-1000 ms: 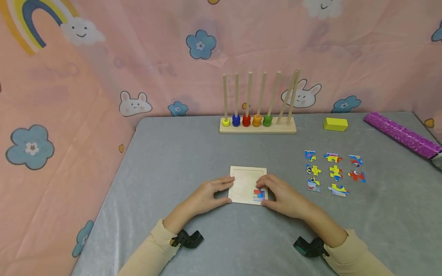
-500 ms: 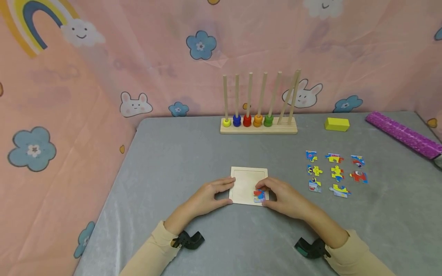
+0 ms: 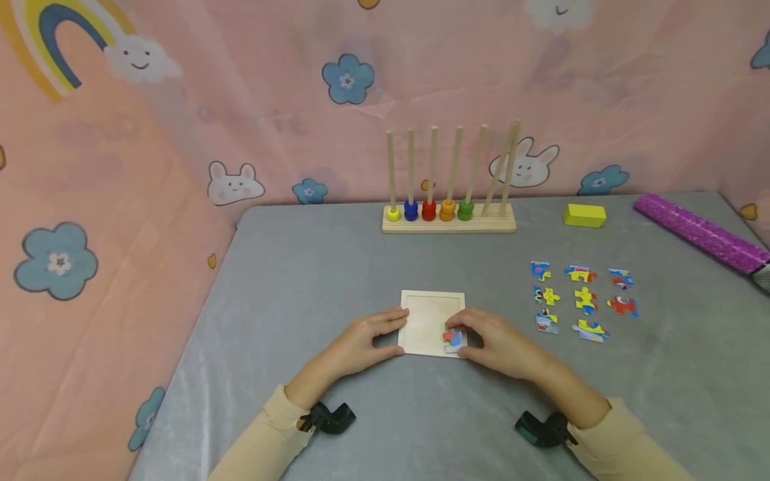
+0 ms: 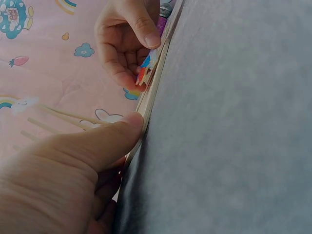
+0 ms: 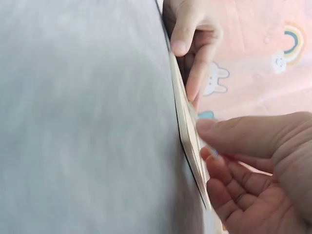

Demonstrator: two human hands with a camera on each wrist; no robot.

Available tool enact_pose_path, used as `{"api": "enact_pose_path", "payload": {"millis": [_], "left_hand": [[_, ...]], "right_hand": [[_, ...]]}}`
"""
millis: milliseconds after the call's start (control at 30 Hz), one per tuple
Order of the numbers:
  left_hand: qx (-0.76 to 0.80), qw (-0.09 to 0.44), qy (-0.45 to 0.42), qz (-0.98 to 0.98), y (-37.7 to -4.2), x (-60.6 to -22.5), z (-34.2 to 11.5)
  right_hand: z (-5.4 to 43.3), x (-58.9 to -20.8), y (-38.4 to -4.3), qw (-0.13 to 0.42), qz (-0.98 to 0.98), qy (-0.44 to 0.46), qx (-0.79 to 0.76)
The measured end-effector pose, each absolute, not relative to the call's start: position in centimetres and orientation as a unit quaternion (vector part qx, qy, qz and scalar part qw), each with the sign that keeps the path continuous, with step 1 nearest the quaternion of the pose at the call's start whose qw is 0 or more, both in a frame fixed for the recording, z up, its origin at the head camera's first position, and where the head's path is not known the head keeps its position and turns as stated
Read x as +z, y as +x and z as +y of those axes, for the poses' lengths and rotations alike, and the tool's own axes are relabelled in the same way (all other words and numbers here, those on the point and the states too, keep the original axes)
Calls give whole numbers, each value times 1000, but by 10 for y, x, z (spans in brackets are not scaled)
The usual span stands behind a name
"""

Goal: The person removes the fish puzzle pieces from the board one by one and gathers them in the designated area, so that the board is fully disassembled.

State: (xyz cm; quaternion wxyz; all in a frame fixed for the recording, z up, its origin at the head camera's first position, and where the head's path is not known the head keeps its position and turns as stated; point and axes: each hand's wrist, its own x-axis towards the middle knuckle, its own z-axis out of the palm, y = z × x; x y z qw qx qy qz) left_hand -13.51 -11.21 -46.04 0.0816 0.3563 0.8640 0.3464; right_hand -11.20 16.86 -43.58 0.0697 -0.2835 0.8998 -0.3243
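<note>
In the head view a square wooden puzzle board [image 3: 423, 324] with a raised rim lies on the grey cloth. My left hand [image 3: 363, 342] rests against its left side, thumb and fingertips touching the edge, as the left wrist view also shows. My right hand [image 3: 496, 342] pinches a red and blue puzzle piece [image 3: 452, 341] between thumb and fingers, over the board's lower right corner. Seen from the left wrist, this puzzle piece [image 4: 145, 69] stands tilted against the board [image 4: 155, 80]; fingers hide part of it. Several loose puzzle pieces [image 3: 585, 300] lie in rows to the right.
Behind the board stands a wooden peg rack [image 3: 448, 228] with coloured beads on several upright rods. A yellow block [image 3: 584, 216] and a purple glittery long case [image 3: 698, 230] lie at the back right. A pink printed curtain [image 3: 265, 100] hangs behind the table.
The puzzle piece in my right hand has tilted and shifted slightly right at the board's corner. My left hand stays against the board's left side.
</note>
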Motion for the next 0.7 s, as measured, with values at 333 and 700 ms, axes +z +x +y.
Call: {"api": "enact_pose_path", "payload": {"millis": [333, 700], "left_hand": [[348, 72, 367, 860, -135, -461, -112], [349, 76, 361, 861, -135, -462, -112]], "right_hand": [[211, -424, -106, 32, 917, -239, -318], [305, -428, -86, -90, 934, -189, -290]]}}
